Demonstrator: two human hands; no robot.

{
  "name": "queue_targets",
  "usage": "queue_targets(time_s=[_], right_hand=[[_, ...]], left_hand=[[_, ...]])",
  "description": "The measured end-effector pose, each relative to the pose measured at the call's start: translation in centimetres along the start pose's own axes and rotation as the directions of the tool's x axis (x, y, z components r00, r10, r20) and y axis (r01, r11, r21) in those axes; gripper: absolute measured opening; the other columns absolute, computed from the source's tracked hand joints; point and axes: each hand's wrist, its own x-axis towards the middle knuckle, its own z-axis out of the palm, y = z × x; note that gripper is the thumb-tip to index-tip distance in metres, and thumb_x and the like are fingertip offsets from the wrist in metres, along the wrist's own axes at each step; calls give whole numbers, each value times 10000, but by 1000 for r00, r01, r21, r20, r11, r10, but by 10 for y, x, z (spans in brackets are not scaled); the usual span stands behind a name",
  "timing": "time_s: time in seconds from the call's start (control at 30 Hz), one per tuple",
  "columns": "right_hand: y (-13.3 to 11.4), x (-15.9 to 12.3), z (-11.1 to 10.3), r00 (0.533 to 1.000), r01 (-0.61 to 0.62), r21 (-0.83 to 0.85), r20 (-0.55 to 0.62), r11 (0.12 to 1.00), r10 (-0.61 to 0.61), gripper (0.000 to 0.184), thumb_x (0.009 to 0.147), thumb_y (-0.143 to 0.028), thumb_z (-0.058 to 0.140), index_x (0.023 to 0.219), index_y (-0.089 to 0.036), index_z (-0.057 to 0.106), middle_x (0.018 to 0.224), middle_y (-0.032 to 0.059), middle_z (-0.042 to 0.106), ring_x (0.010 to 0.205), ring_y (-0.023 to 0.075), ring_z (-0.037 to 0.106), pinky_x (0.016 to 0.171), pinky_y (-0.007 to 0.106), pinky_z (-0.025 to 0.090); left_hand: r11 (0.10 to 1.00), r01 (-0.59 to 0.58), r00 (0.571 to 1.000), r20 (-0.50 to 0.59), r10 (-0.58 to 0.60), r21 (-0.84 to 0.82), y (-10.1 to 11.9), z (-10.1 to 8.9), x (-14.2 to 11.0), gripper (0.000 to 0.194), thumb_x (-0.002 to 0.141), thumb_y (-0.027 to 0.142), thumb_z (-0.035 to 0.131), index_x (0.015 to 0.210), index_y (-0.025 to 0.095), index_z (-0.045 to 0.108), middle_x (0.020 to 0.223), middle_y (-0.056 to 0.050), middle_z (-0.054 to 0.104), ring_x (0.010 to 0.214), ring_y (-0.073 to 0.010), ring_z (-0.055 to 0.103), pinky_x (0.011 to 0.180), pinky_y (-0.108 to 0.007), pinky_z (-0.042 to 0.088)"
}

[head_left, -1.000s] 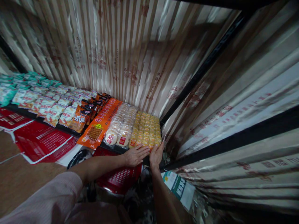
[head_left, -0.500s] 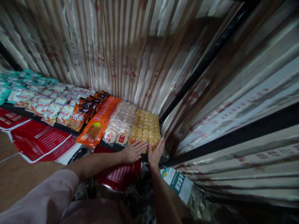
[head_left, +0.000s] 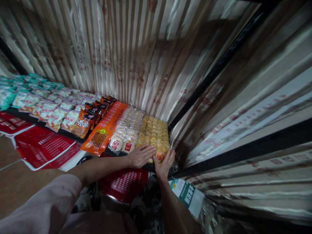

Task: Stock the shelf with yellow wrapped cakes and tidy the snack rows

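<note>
Rows of small yellow snack packs [head_left: 156,130] stand at the right end of a dark shelf. My left hand [head_left: 141,156] lies across the front of these packs, its fingers stretched out toward the right. At their front right corner is my right hand [head_left: 164,163], thumb apart from the fingers, also touching the packs. Neither hand is wrapped round anything. Just left of the yellow packs are two rows of round white wrapped cakes [head_left: 128,145]. Beside those lie flat orange snack bags [head_left: 101,136].
Orange-and-black bags [head_left: 84,125], white bags [head_left: 56,118] and green bags [head_left: 8,97] fill the shelf farther left. Below are red baskets [head_left: 46,143] and another red basket [head_left: 125,185]. Striped plastic sheeting [head_left: 136,65] rises behind; a dark post [head_left: 207,79] borders the right end. A green-and-white package [head_left: 187,196] lies low right.
The view has shifted slightly, so the shelf sits a little lower and to the right. My hands remain at the front of the yellow packs, a bit farther apart at the fingertips.
</note>
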Motion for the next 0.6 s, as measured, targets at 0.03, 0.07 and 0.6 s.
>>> queue_targets(time_s=[0.03,0.07,0.6], right_hand=[[-1,-1,-1,999,24,-18,22,1000,-24,932,813,-704,358,1465,-69,154,1496,255,152,1389,370,124,1027,611,251],[-2,-2,-1,998,50,-41,47,998,-48,937,807,-709,365,1463,-71,164,1500,252,144,1391,373,113,1025,613,250],[-9,-8,7,987,148,-220,102,964,-128,809,833,-672,362,1396,-90,374,1508,243,152,1389,384,130,994,603,297]], left_hand=[[998,57,998,-27,-57,3,-5,-2,6,497,920,249,371,1388,83,350,1498,-138,279,1425,-214,109,1162,-448,157],[991,135,989,-59,-135,6,-11,-4,12,487,920,250,361,1379,89,365,1498,-140,279,1426,-222,107,1158,-461,159],[826,555,790,253,-559,94,-111,28,102,552,931,394,312,1412,127,352,1476,-136,331,1392,-290,219,1119,-545,119]])
